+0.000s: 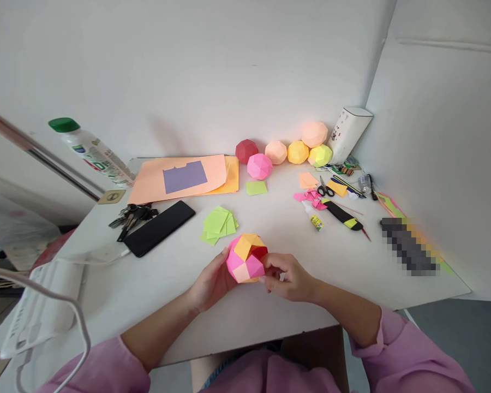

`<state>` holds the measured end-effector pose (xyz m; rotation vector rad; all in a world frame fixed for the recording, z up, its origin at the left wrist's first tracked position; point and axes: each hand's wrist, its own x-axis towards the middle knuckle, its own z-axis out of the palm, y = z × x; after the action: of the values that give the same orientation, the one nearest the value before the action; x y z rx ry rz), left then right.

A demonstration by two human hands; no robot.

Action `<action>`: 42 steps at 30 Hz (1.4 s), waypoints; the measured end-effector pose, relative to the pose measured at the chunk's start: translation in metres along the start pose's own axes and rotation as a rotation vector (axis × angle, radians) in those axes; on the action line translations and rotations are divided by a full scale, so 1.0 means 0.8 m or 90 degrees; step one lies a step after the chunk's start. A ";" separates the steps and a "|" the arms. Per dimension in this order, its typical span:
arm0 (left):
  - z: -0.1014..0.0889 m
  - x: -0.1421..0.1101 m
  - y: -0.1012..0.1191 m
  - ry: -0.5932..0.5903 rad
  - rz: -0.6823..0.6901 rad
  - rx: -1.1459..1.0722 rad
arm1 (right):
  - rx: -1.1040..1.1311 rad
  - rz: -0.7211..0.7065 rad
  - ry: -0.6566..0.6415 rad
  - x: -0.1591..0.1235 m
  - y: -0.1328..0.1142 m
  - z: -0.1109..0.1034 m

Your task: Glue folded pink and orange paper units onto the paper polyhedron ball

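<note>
A faceted paper ball (242, 267) in pink, orange and peach is held over the front of the white desk. It has an opening at its upper right, with a dark red inside showing. My left hand (213, 281) cups the ball from the left and below, its fingers partly hidden behind it. At the ball's right side, my right hand (288, 277) has bent fingers pressed against the paper by the opening. Just beyond the ball lies a loose pile of lime green paper squares (220, 224).
Finished paper balls (259, 166) sit along the wall. Scissors (325, 188), a glue bottle (313, 216) and a black-and-lime cutter-like tool (342, 214) lie right. Left are a black phone (159, 228), keys (134, 217), peach sheets (147, 180), a white bottle (96, 153) and a white power strip (51, 305).
</note>
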<state>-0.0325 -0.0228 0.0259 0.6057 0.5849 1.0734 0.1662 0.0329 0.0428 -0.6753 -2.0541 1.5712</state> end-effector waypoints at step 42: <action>-0.026 -0.005 -0.021 0.234 0.098 0.318 | -0.726 0.217 0.423 0.037 0.079 -0.190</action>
<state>-0.0379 -0.0291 0.0001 0.9047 1.1628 1.2009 0.2450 0.1786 0.0197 -1.7038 -2.1683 0.0312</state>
